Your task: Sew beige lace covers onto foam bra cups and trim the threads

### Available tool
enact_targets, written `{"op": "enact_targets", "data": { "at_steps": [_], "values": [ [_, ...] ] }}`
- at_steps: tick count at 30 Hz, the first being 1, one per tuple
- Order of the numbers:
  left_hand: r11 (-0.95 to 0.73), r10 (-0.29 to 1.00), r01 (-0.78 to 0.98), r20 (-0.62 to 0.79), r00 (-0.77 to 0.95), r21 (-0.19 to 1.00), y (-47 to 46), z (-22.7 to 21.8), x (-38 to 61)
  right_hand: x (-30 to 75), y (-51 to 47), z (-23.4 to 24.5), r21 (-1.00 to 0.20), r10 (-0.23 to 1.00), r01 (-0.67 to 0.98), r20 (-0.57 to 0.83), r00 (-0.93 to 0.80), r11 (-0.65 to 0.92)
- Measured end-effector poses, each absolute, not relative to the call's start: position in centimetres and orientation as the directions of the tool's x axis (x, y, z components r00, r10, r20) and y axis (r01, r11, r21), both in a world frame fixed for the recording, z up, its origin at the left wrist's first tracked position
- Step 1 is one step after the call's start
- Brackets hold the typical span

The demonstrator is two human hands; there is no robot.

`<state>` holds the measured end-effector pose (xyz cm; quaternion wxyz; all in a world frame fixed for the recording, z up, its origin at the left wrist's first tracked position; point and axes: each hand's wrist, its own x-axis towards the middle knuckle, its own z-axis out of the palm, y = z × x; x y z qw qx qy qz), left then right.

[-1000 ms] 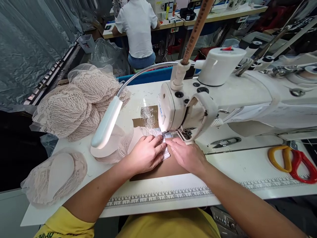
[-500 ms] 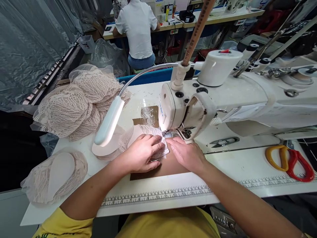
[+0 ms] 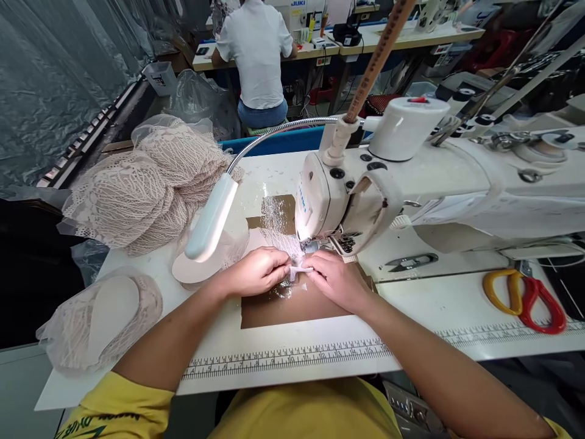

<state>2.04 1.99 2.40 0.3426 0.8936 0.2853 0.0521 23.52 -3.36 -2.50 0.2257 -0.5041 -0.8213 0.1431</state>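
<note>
A pale lace piece (image 3: 276, 239) runs under the needle area of the white sewing machine (image 3: 315, 198). My left hand (image 3: 261, 270) is closed, its fingers pinching the near edge of the lace just left of the needle. My right hand (image 3: 336, 277) pinches the same edge from the other side, close to the presser foot. Between the two hands a small folded bit of the lace edge shows, lifted off the brown board (image 3: 292, 308). Fingertips partly hide the fabric. Left of the hands lies another lace piece with a smooth pale cup (image 3: 198, 265).
Stacked lace cups (image 3: 132, 189) stand at the back left, with one lace cup (image 3: 103, 317) nearer me. A lamp (image 3: 211, 218) hangs over the left side. Thread snips (image 3: 412, 262) and scissors (image 3: 525, 299) lie right. A printed ruler (image 3: 292, 360) runs along the front edge. Another person (image 3: 258, 55) sits beyond.
My left hand has gone from lying flat on the lace to pinching its edge. The near lace edge, flat before, is now folded up between my hands. The view has shifted slightly.
</note>
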Motion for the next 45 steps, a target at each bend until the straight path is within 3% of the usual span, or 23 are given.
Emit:
{"op": "enact_targets", "data": {
  "at_steps": [5, 10, 16, 25, 29, 36, 45],
  "values": [
    [-0.612, 0.53, 0.45, -0.085, 0.844, 0.651, 2.0, 2.0, 2.1, 23.5, -3.3, -2.4, -0.524, 0.908, 0.742, 0.206, -0.365, 0.418],
    [-0.733, 0.509, 0.427, 0.01, 0.861, 0.53, 1.6, 1.3, 2.5, 23.8, -3.3, -2.0, -0.561, 0.915, 0.726, 0.184, -0.359, 0.398],
    [-0.596, 0.525, 0.35, 0.021, 0.851, 0.722, 2.1, 0.6, 2.5, 23.6, -3.2, -2.4, -0.568, 0.913, 0.716, 0.207, -0.351, 0.405],
    [-0.636, 0.495, 0.288, 0.093, 0.864, 0.716, 2.1, 0.1, 2.9, 23.3, -3.2, -2.5, -0.584, 0.905, 0.694, 0.215, -0.368, 0.421],
    [-0.707, 0.491, 0.322, 0.109, 0.864, 0.63, 1.9, 0.3, 2.9, 23.3, -3.6, -2.3, -0.569, 0.902, 0.701, 0.235, -0.363, 0.43],
    [-0.793, 0.517, 0.408, 0.146, 0.843, 0.452, 1.5, 0.1, 2.6, 23.4, -5.1, -2.1, -0.349, 0.854, 0.781, 0.267, -0.446, 0.517],
    [-0.846, 0.521, 0.501, 0.085, 0.849, 0.182, 0.4, -0.8, 3.4, 23.5, -5.5, -2.1, -0.271, 0.852, 0.815, 0.28, -0.442, 0.512]
  ]
}}
